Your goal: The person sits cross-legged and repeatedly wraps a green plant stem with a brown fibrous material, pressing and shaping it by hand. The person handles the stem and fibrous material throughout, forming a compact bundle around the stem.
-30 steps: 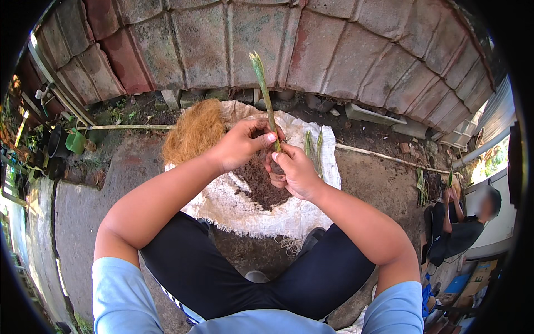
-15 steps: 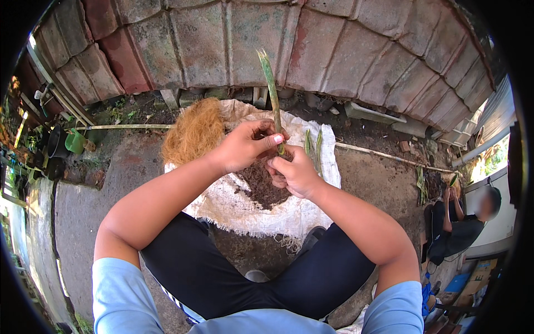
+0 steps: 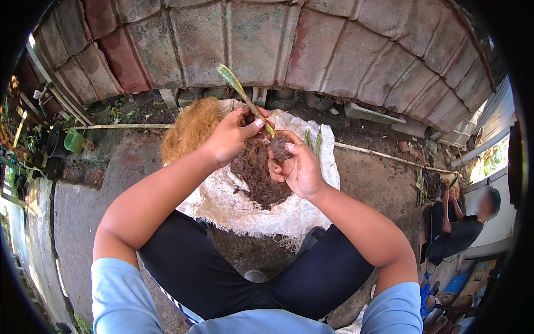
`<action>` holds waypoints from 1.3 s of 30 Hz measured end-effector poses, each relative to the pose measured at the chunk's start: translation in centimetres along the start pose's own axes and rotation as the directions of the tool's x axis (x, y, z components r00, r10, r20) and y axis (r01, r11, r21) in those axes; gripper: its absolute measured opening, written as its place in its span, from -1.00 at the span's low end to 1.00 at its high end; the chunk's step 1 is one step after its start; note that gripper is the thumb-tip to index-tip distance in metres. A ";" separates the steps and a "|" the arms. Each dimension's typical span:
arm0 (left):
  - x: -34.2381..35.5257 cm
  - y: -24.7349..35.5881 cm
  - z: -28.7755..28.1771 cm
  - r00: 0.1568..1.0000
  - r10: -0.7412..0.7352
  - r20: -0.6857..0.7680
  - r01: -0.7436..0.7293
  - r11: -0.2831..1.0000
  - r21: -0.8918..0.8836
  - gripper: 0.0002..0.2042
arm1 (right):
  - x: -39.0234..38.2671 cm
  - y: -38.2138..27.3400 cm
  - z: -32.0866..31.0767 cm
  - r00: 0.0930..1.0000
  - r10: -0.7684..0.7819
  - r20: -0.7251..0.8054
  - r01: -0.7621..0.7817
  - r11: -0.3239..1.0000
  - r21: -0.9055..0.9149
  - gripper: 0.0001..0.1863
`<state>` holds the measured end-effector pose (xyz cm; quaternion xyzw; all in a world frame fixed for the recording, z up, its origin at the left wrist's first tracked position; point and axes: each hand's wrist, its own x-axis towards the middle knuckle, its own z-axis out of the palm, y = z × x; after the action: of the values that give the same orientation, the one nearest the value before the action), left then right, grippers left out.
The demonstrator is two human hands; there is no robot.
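Observation:
A long green leaf cutting [image 3: 236, 86] is pinched between the thumb and fingers of my left hand [image 3: 227, 142]. It tilts up and to the left, and its yellowish lower end points at a dark lump of soil [image 3: 281, 148]. My right hand [image 3: 303, 171] holds that lump in curled fingers, just beside the cutting's end. Below both hands, loose brown soil [image 3: 267, 192] lies heaped on a white woven sack [image 3: 222, 200]. Brown coconut fibre [image 3: 192, 131] is piled on the sack's far left corner. More leaf cuttings [image 3: 318, 143] lie on its right side.
A tiled roof edge [image 3: 256, 44] spans the far side. A thin pole [image 3: 384, 155] lies along the ground to the right. A green container [image 3: 74, 141] stands at far left. Another person [image 3: 461, 228] sits at right, holding a leaf.
The cutting has swung from nearly upright to leaning left, as my left hand drew away leftward. My hands have parted, and the soil lump in my right hand now shows.

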<state>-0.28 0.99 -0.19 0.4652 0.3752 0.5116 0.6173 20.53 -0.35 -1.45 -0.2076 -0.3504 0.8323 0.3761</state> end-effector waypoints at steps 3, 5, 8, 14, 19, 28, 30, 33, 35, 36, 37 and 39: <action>0.0 -0.1 0.1 1.000 -0.006 -0.003 0.006 1.000 -0.006 -0.77 | -0.1 -0.1 0.1 1.000 -0.011 -0.016 0.010 0.995 -0.096 -0.63; 0.0 -0.2 0.3 1.000 -0.009 -0.010 0.009 1.000 0.002 -0.77 | -0.1 -0.1 0.0 0.999 -0.031 -0.028 0.026 0.986 -0.163 -0.67; 0.0 -0.4 0.6 1.000 -0.006 -0.007 0.006 1.000 0.002 -0.77 | 0.1 0.0 -0.7 0.998 -0.054 -0.027 0.047 0.977 -0.210 -0.71; -0.1 -0.3 0.1 0.998 0.060 0.026 -0.062 0.990 0.124 -0.79 | 0.1 -0.3 0.0 1.000 -0.018 -0.009 0.016 0.982 -0.187 -0.70; 0.0 0.5 -0.1 0.991 0.035 0.133 -0.062 0.977 0.205 -0.80 | 0.4 -0.8 -1.2 0.990 0.140 0.000 -0.140 0.990 -0.023 -0.68; -0.4 0.5 0.4 0.996 0.053 0.067 -0.068 0.966 0.251 -0.80 | 0.3 -0.4 -0.6 0.999 0.014 0.047 -0.004 0.978 -0.209 -0.76; -0.4 0.4 0.1 0.996 0.055 0.076 -0.072 0.968 0.242 -0.79 | 0.2 -0.7 -0.4 0.997 0.046 0.060 -0.038 0.991 -0.128 -0.78; -0.5 0.5 0.0 0.992 0.061 0.107 -0.088 0.959 0.269 -0.78 | 0.0 -0.7 0.1 0.998 0.056 0.026 -0.049 0.977 -0.209 -0.80; -0.5 0.5 0.0 0.990 0.065 0.127 -0.099 0.955 0.280 -0.77 | -0.1 -0.6 -0.1 0.999 0.048 -0.004 -0.047 0.955 -0.294 -0.81; -0.5 0.4 0.2 0.989 0.067 0.134 -0.102 0.955 0.277 -0.76 | 0.0 -0.4 -0.6 0.999 0.046 -0.015 -0.048 0.946 -0.320 -0.81; -0.5 0.4 0.3 0.988 0.069 0.141 -0.106 0.956 0.273 -0.76 | 0.1 -0.3 -1.0 0.999 0.042 -0.026 -0.049 0.937 -0.346 -0.82; -0.5 0.4 0.3 0.986 0.066 0.151 -0.103 0.962 0.254 -0.76 | 0.1 0.2 -0.7 0.998 -0.034 -0.058 0.002 0.879 -0.478 -0.83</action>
<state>-0.20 0.43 0.26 0.5931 0.3746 0.4495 0.5530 20.83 -0.06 -2.04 -0.3172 -0.5341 0.7098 0.3321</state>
